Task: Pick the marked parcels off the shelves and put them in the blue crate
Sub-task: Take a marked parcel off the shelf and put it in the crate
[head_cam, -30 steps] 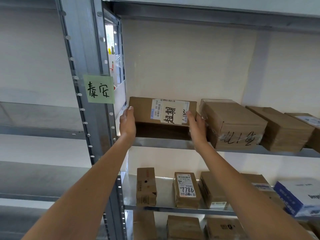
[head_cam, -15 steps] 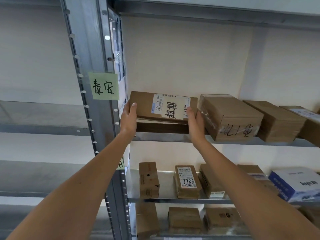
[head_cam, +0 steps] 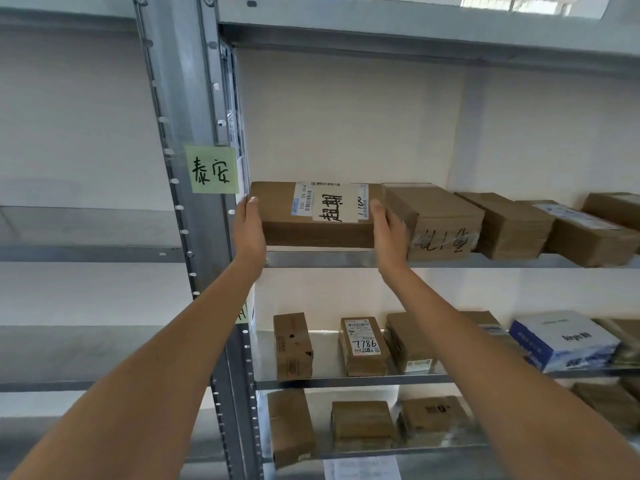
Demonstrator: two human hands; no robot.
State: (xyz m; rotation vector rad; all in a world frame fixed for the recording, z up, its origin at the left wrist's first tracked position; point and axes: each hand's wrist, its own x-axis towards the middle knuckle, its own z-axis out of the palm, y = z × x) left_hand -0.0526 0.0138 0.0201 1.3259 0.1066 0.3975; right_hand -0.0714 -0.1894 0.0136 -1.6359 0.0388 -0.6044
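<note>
- Head view, far left: a green note [head_cam: 212,169] with handwritten black characters is stuck on the grey metal upright [head_cam: 194,133] of the shelving, just left of your parcel.
- Your left hand [head_cam: 250,227] presses flat against the left end of the marked parcel [head_cam: 311,216], fingers straight and pointing up, thumb towards you; it clamps the box by palm pressure and does not curl round it.
- That marked parcel is a flat brown cardboard box with a white shipping label and a white slip [head_cam: 334,207] bearing large black handwritten characters. It sits at the left end of the upper shelf [head_cam: 329,259], held between your two hands; whether its underside touches the shelf you cannot tell.
- Your right hand [head_cam: 387,233] presses on the parcel's right end in the same way, fingers straight, squeezed in between the parcel and the next box.
- Just right of it stands a taped brown box [head_cam: 436,220] with black scrawl on its near face, touching or nearly touching your right hand.
- Further right along the same shelf lie more brown boxes [head_cam: 512,223] in a row.
- On the shelf below, a small brown parcel with "7786" [head_cam: 363,344] on its label stands between other brown parcels, and a blue and white carton [head_cam: 564,339] lies at the right.
</note>
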